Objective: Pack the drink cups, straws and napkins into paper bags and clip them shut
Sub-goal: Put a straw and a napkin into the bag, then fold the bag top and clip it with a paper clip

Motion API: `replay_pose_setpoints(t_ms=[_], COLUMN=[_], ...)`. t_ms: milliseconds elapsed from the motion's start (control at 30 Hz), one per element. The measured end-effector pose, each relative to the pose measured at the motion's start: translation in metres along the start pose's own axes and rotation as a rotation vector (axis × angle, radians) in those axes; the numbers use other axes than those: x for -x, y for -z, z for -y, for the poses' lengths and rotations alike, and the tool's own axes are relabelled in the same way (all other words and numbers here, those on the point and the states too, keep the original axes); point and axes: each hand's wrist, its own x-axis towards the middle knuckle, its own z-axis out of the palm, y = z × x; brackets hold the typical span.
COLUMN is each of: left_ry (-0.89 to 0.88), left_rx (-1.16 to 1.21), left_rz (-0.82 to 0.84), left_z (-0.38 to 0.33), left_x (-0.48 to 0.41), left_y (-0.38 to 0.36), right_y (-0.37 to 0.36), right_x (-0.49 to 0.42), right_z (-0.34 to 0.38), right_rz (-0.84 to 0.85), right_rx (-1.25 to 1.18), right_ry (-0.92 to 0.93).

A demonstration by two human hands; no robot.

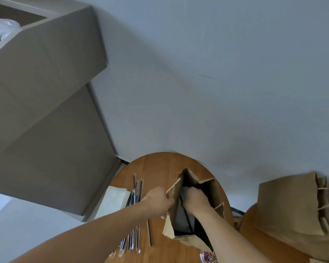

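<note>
On the round wooden bench (156, 162), centre: one brown paper bag (186, 241), upright, mouth open, twine handles. Left hand (158, 201): fingers curled, pinching the bag's left rim beside a handle. Right hand (195, 198): reaching inside the bag mouth, fingers hidden against a dark interior; grip and contents could not be told. Left of the bag: wrapped black straws (135, 188), loose, lying on the bench; stack of white napkins (114, 200) just beside them. Near edge: coloured clips (207, 256). Right, on a separate wooden surface: further paper bags (287, 202), lying flat. Far left: cardboard boxes (46, 92).
</note>
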Motion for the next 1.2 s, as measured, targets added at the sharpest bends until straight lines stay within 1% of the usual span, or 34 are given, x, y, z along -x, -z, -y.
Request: replay_pose_setpoints(t_ms=[100, 133, 200, 267, 300, 333, 400, 467, 533, 567, 633, 733, 833, 933, 1000, 1067, 1133, 1200], left_ry=[-0.007, -0.015, -0.05, -0.075, -0.073, -0.065, -0.043, -0.042, -0.053, -0.06, -0.083, -0.115, -0.106, -0.083, -0.076, -0.077, -0.103, -0.152], left_rx=[-0.033, -0.035, -0.055, -0.06, -0.043, -0.02, -0.008, -0.025, -0.028, -0.027, -0.041, -0.076, -0.139, -0.274, -0.332, -0.364, -0.413, -0.485], left_rz=[-0.033, -0.036, -0.034, -0.006, 0.025, 0.063, 0.131, 0.174, 0.215, 0.227, 0.216, 0.117, -0.038, -0.16, -0.2, -0.232, -0.237, -0.208], left_z=[-0.008, -0.01, -0.015, -0.018, -0.019, -0.019, -0.021, -0.023, -0.025, -0.026, -0.03, -0.036, -0.039, -0.041, -0.042, -0.043, -0.046, -0.051], left_x=[0.003, 0.004, 0.007, 0.009, 0.011, 0.013, 0.016, 0.018, 0.018, 0.017, 0.015, 0.008, 0.001, -0.003, -0.003, -0.005, -0.008, -0.011], left_y=[0.001, 0.0, 0.0, -0.003, -0.006, -0.009, -0.015, -0.022, -0.028, -0.033, -0.043, -0.059, -0.071, -0.074, -0.072, -0.067, -0.06, -0.052], right_y=[0.04, 0.052, 0.076, 0.089, 0.09, 0.089, 0.076, 0.056, 0.04, 0.034, 0.026, 0.022, 0.018, 0.016, 0.018, 0.022, 0.03, 0.039], right_x=[0.021, 0.028, 0.043, 0.055, 0.059, 0.061, 0.062, 0.064, 0.067, 0.066, 0.063, 0.057, 0.054, 0.052, 0.052, 0.051, 0.048, 0.043], right_z=[0.007, 0.005, -0.004, -0.019, -0.028, -0.037, -0.051, -0.059, -0.057, -0.055, -0.048, -0.04, -0.042, -0.05, -0.058, -0.069, -0.076, -0.083], right_rz=[-0.004, -0.042, -0.19, -0.359, -0.409, -0.412, -0.293, -0.104, 0.041, 0.078, 0.098, 0.048, -0.005, 0.011, -0.016, -0.15, -0.346, -0.471], right_rx=[-0.002, -0.012, -0.093, -0.257, -0.319, -0.361, -0.437, -0.588, -0.721, -0.759, -0.838, -0.908, -0.842, -0.825, -0.676, -0.428, -0.271, -0.117], right_ry=[0.067, 0.108, 0.141, 0.123, 0.095, 0.057, -0.034, -0.106, -0.128, -0.116, -0.088, -0.06, -0.003, 0.063, 0.135, 0.206, 0.295, 0.417])
